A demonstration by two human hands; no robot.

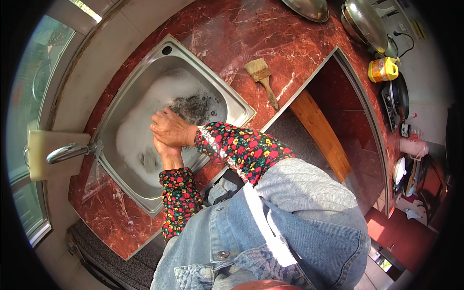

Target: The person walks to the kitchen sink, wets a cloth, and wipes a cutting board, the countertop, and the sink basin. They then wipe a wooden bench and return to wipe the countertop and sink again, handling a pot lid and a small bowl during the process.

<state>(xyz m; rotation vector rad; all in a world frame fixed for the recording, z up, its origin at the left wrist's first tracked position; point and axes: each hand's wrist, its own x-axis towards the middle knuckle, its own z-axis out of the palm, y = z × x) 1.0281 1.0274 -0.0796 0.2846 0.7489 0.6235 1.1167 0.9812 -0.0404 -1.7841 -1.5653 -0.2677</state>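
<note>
My hands are pressed together over the stainless steel sink [237, 103], above white suds [136, 130]. My right hand [172, 127] lies over my left hand [166, 148], with its fingers curled. The left palm and fingers are mostly covered, so whether something is held between the hands cannot be seen. Just beyond the right hand, a dark patch [194, 108] with bubbles breaks through the suds; whether it is cloth or dirty water is unclear. A smaller greyish patch [148, 161] shows left of my left wrist. Both forearms wear floral sleeves [246, 150].
A chrome faucet [69, 152] and a pale board [40, 156] stand at the sink's left. On the red marble-patterned counter [217, 36] lies a wooden-handled brush [264, 78]. Farther right are a yellow jug [382, 69], a metal wok [364, 25] and a black pan [400, 96].
</note>
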